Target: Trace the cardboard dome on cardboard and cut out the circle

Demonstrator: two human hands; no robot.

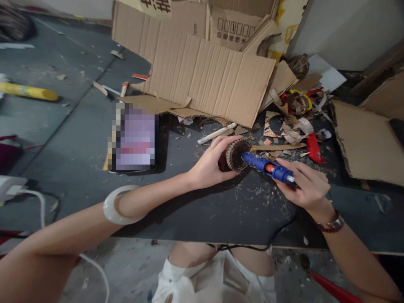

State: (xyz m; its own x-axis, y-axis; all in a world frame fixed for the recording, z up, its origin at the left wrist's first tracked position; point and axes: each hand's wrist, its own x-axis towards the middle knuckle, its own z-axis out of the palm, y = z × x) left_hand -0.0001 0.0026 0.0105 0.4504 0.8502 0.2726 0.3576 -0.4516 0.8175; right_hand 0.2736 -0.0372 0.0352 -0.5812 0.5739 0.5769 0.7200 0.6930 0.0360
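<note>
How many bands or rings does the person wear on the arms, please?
2: a white bangle on the left forearm, and a wristwatch on the right wrist.

Left hand (208,166): you gripped a coiled corrugated cardboard roll (235,155).
Right hand (306,185): you held a blue hot glue gun (263,165), its nozzle inside the roll's end.
Around: cardboard scraps (292,134) lay on the dark workbench (202,214).

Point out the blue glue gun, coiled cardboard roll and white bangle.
Blue hot glue gun (257,163), head view, on its barrel.
Coiled corrugated cardboard roll (234,155), head view, on its spiral end.
Wide white bangle (109,207), head view, on its band.
</note>
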